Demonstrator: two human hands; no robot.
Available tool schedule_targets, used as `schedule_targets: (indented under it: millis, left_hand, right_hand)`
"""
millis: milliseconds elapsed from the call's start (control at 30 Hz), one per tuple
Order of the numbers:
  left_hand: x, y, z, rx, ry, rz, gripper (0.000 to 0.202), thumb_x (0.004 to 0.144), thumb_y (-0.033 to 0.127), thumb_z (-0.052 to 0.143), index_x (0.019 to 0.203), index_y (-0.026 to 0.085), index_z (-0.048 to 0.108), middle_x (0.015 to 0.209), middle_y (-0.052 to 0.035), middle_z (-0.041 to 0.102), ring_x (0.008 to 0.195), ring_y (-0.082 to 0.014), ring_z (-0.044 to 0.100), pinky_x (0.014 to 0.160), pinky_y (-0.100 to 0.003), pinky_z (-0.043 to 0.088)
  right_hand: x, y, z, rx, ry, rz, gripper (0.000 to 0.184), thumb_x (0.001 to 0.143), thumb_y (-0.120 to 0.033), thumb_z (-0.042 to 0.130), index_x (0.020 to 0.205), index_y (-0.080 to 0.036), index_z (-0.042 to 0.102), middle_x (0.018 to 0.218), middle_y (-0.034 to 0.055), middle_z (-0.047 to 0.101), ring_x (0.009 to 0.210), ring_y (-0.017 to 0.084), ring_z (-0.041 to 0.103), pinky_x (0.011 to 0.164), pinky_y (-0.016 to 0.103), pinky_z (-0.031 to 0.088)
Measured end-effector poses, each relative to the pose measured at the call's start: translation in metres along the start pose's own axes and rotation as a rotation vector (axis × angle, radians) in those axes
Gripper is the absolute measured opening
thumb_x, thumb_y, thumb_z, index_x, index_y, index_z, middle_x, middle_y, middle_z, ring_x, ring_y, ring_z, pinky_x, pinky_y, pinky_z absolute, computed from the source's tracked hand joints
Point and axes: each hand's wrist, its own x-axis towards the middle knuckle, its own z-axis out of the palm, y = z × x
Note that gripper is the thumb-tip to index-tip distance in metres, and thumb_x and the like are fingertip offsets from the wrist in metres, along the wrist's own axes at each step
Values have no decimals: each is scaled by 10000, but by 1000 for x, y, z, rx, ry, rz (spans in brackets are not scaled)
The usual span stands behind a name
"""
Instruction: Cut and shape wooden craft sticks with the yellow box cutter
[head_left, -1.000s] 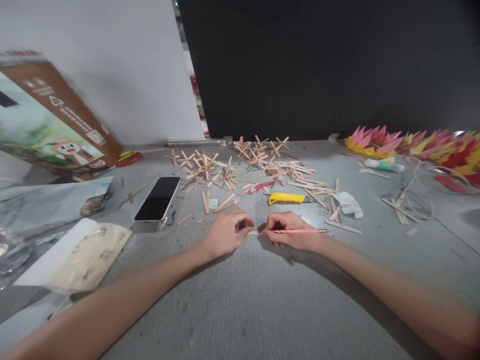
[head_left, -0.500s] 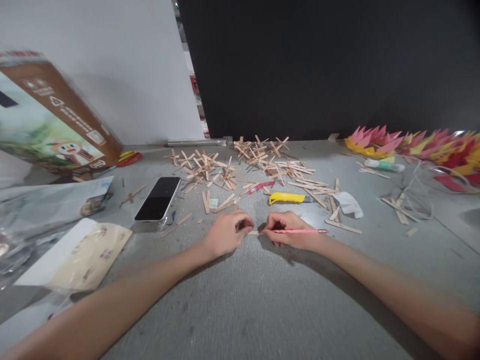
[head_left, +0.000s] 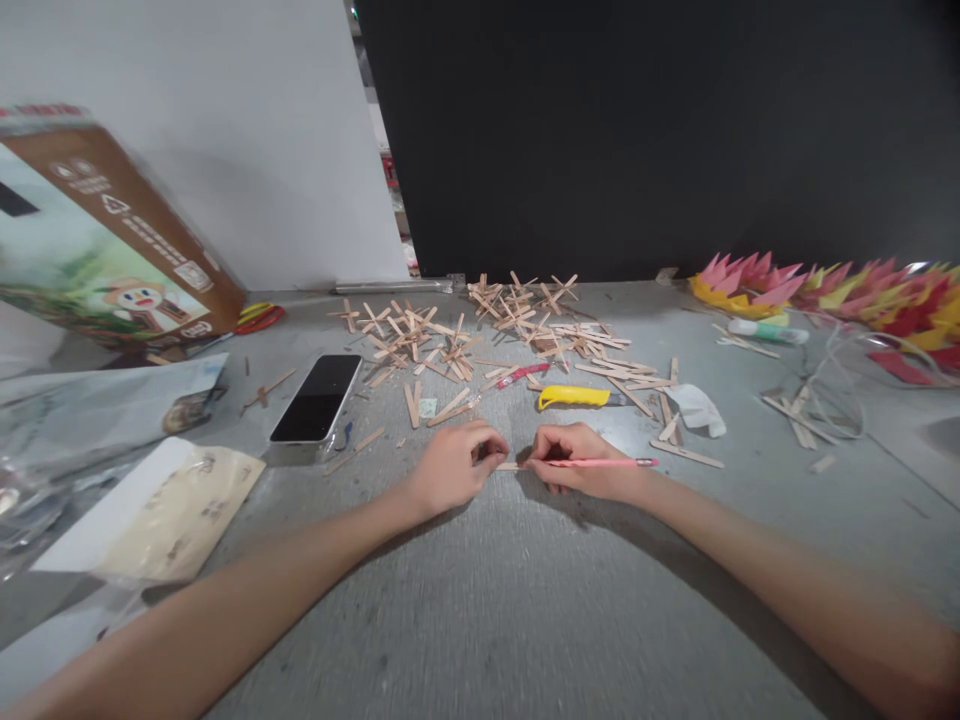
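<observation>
On the grey table a wooden craft stick (head_left: 508, 466) lies crosswise between my two hands. My left hand (head_left: 459, 462) pinches its left end, thumb and forefinger curled together. A pink pencil (head_left: 607, 463) is gripped in my right hand (head_left: 574, 460), its rear end pointing right. The pencil's tip is hidden by my fingers, close to the stick's right end. Just beyond my right hand rests a yellow utility knife (head_left: 574, 397). A heap of craft sticks (head_left: 409, 335), several crossed into star shapes, spreads behind both hands.
A phone (head_left: 318, 398) lies to the left, near a plastic-wrapped packet (head_left: 180, 510) and a printed box (head_left: 112, 240). To the right are crumpled tissue (head_left: 697, 410), a glue stick (head_left: 765, 331), a looped clear cord (head_left: 832, 390) and pink-and-yellow paper decorations (head_left: 750, 285).
</observation>
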Motion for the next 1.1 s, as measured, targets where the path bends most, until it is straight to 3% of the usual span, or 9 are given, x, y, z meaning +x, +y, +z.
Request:
schedule_targets:
  millis: [700, 833, 1100]
  left_hand:
    - [0, 2, -2, -3, -4, -7, 83, 913, 149, 671, 886, 200, 731, 835, -4, 689, 718, -142, 582, 669, -263, 411]
    - [0, 3, -2, -10, -10, -11, 88, 915, 145, 665, 886, 198, 728, 843, -3, 691, 709, -137, 572, 669, -262, 407]
    - [0, 4, -2, -9, -9, -11, 92, 920, 147, 660, 879, 196, 727, 841, -3, 696, 699, -135, 567, 671, -262, 403]
  right_hand:
    - [0, -5, 2, 0, -15, 3, 321, 893, -477, 735, 810, -201, 593, 706, -6, 673, 537, 105, 612, 488, 221, 485]
    - [0, -9, 2, -6, 6, 57, 285, 894, -436, 730, 818, -203, 586, 606, -38, 621, 493, 97, 569, 458, 205, 447]
    - [-1, -13, 2, -5, -5, 67, 248, 889, -398, 715, 820, -203, 578, 632, -32, 620, 518, 99, 569, 474, 209, 451]
